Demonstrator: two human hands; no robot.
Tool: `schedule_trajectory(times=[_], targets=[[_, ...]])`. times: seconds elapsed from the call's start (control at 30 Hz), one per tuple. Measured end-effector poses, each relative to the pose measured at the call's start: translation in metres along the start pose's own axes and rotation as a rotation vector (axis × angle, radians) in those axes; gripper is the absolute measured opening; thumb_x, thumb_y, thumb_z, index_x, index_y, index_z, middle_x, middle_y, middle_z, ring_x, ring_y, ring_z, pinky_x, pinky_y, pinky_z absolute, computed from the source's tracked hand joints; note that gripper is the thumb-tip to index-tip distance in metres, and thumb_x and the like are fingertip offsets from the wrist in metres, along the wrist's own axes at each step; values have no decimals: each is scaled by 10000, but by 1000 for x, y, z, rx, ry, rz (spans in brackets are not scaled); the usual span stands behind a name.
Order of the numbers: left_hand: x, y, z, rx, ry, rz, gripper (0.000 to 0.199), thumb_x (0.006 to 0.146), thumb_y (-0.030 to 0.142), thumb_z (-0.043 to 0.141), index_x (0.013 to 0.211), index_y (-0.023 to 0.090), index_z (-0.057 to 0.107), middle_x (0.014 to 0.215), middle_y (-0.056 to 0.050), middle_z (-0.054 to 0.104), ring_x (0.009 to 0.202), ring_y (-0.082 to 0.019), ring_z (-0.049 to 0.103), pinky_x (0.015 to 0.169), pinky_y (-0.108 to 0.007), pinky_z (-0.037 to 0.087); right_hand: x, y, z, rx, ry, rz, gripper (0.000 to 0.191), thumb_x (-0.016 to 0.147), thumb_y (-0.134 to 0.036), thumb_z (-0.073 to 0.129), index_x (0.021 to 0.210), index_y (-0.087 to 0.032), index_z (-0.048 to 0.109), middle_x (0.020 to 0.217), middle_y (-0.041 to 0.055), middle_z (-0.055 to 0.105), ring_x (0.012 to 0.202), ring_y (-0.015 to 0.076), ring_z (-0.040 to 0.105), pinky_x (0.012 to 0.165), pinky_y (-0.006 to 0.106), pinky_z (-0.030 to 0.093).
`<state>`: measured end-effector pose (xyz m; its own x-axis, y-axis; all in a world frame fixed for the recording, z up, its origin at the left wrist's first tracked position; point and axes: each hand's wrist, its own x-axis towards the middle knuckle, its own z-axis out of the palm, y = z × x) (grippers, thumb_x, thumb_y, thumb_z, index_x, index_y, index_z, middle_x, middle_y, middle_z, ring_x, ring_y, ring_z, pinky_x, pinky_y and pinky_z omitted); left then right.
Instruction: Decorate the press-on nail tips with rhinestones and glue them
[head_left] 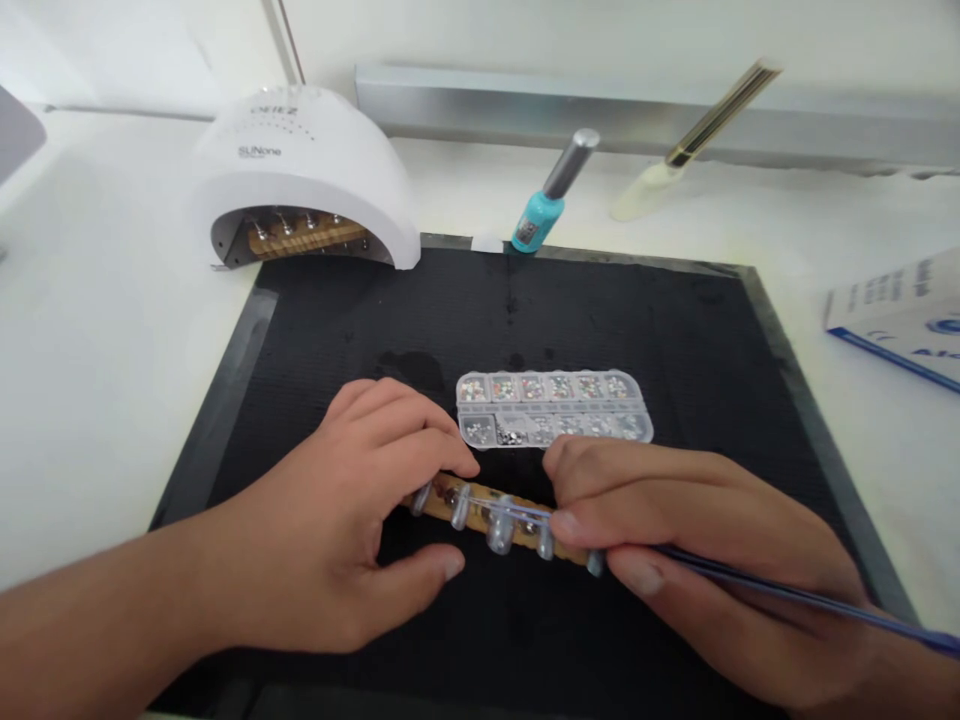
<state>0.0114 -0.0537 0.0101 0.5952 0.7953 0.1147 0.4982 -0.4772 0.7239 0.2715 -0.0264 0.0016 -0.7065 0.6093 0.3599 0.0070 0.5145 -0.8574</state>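
A wooden strip [480,517] carries several glossy grey nail tips [500,530] and lies on the black mat. My left hand [375,515] rests at the strip's left end, its thumb and fingers spread apart, fingertips by the wood. Pinched in my right hand [697,545] is a thin blue-purple tool [780,590], whose fine tip reaches over the nail tips from the right. Just behind the strip sits a clear compartment box [555,408] of small coloured and silver gems, its lower right edge partly covered by my right hand.
A white nail lamp [307,165] at the back left has another wooden strip [315,236] inside. Behind the black mat [450,320] stand a turquoise bottle [538,220] and a pale holder with sticks [652,188]. A white-and-blue box [904,310] is at the right.
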Motion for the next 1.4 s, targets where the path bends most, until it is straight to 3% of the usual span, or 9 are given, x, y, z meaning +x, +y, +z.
schedule_trajectory(times=[0.73, 1.2, 1.4], targets=[[-1, -2, 1, -6, 4, 4, 365, 815, 176, 676, 1143, 243, 531, 1165, -4, 596, 1096, -211, 515, 954, -418, 387, 1, -5, -1, -50, 2, 31, 179, 993, -169, 526, 1108, -178, 664, 875, 58, 690, 800, 147, 680, 799, 316, 589], [-1, 0, 0, -6, -10, -10, 368, 814, 174, 674, 1145, 245, 532, 1166, -7, 595, 1100, -216, 512, 957, -425, 382, 1, -5, 2, -10, 22, 11, 174, 1001, -176, 525, 1088, -145, 672, 879, 65, 689, 790, 133, 658, 757, 299, 586], [-1, 0, 0, 0, -2, 0, 358, 817, 176, 675, 1140, 238, 535, 1157, -27, 606, 1091, -235, 521, 948, -438, 388, 2, -6, 1, -22, 8, 32, 204, 965, -138, 542, 1113, -189, 673, 872, 64, 699, 769, 154, 669, 739, 322, 593]])
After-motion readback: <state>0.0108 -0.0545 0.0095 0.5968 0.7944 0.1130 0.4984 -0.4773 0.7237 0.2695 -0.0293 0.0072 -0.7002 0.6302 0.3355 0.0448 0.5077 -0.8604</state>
